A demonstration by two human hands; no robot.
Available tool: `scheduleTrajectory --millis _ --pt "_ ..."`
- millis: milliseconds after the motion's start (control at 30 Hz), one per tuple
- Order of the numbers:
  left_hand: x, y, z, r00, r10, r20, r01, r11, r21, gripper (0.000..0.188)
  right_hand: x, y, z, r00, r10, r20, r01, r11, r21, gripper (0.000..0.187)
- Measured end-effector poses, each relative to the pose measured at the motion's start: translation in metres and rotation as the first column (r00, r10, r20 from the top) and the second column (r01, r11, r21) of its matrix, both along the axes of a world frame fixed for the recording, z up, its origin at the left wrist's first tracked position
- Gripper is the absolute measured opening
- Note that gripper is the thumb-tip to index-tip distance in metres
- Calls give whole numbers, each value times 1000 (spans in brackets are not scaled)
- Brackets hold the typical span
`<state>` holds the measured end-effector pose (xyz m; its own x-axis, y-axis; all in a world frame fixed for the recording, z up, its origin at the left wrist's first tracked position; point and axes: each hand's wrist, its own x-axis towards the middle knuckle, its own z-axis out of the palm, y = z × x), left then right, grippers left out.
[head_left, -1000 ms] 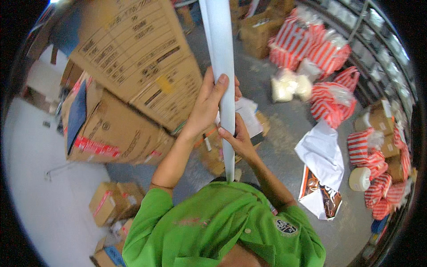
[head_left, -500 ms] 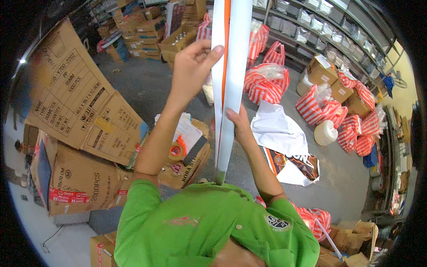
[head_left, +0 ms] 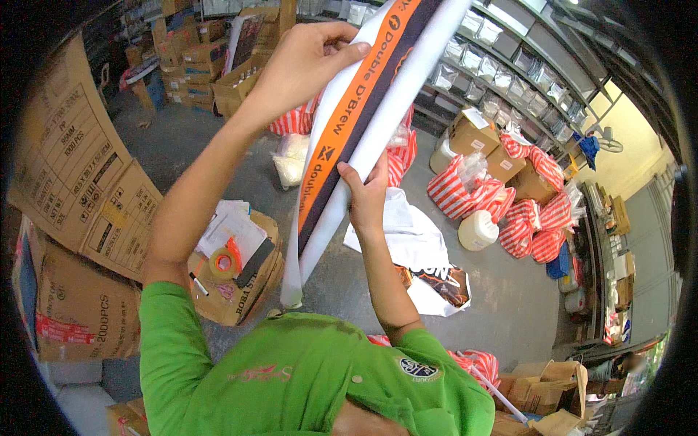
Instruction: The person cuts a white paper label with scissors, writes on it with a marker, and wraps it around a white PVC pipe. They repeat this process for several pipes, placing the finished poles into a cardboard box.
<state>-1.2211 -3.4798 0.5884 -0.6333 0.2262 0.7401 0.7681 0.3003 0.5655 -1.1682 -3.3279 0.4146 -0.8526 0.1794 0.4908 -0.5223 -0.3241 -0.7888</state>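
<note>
A long printed banner, partly rolled, stretches up and away in front of my chest. Its orange and black printed band shows between a white edge strip and the white rolled side. My left hand is closed on the white edge at the upper left, thumb and fingers pinching it. Lower down, my right hand wraps round the white roll with the thumb on top; some of its fingers are hidden behind. The banner's lower end comes close to my green shirt.
At left, large cardboard boxes stand near a carton top with papers, a tape roll and scissors. A white sheet lies on the floor. Red-striped bags and a white jug sit at right, before loaded shelves.
The banner has tilted, its far end swinging right, and opened wider so the printed band shows. My left hand has moved up and slightly left; my right hand has shifted slightly left.
</note>
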Motion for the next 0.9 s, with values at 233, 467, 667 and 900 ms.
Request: scheduleTrajectory --millis 233,467,667,900 --pt "3 -1 76 984 -65 165 87 988 -131 31 -8 2 2 978 198 73 -183 968 -170 41" --pt "12 -1 122 991 103 -90 -131 907 -400 31 -10 6 -7 974 227 20 -212 933 -291 60" --pt "27 -2 158 974 212 -77 -226 903 -366 35 -5 5 2 963 245 113 -173 882 -437 57" --pt "22 -15 145 947 273 -167 -313 902 -299 37 -3 12 9 985 164 56 -144 954 -264 54"
